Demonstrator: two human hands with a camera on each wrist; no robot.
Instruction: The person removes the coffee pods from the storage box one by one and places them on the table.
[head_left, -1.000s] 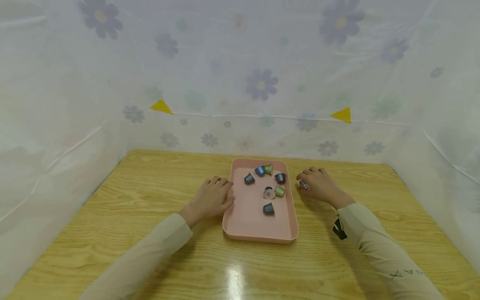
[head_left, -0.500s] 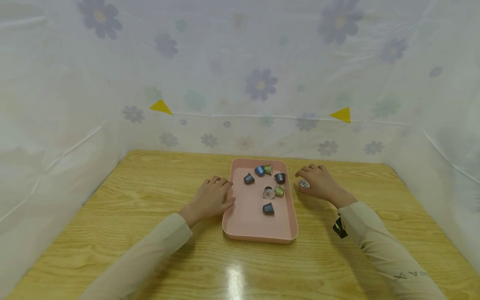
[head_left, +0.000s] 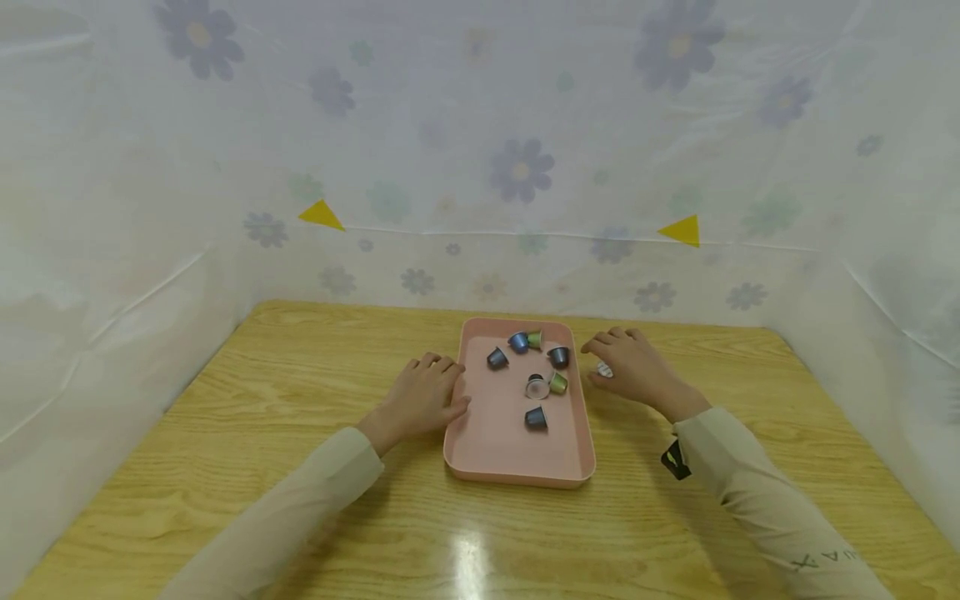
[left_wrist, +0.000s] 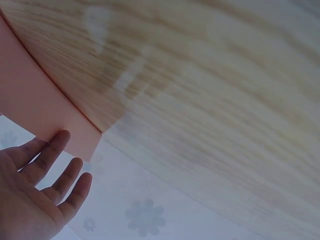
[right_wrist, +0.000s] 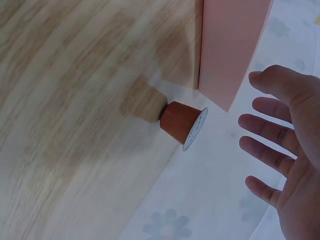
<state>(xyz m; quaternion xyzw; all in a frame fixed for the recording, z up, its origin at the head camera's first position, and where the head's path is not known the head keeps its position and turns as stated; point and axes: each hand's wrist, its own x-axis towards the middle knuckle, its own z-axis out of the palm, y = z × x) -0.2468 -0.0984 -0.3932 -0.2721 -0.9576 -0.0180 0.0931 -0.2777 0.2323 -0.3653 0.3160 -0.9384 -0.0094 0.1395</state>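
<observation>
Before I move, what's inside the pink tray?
The pink tray holds one blue capsule, two green capsules, three dark capsules, and a pale-lidded capsule whose lid mostly covers the dark part behind. The floor under them is hidden; the left hand covers part of one side.

Yellowish wood-grain tabletop (head_left: 300, 358) boxed in by pale flower-printed sheeting (head_left: 427, 92)
Rises wrinkled behind and on both sides; carries grey-purple and faint green flowers (head_left: 522, 170), a horizontal crease (head_left: 465, 232) and two yellow triangles (head_left: 322, 216); on the wood below, shows a bright white glare (head_left: 470, 562).
</observation>
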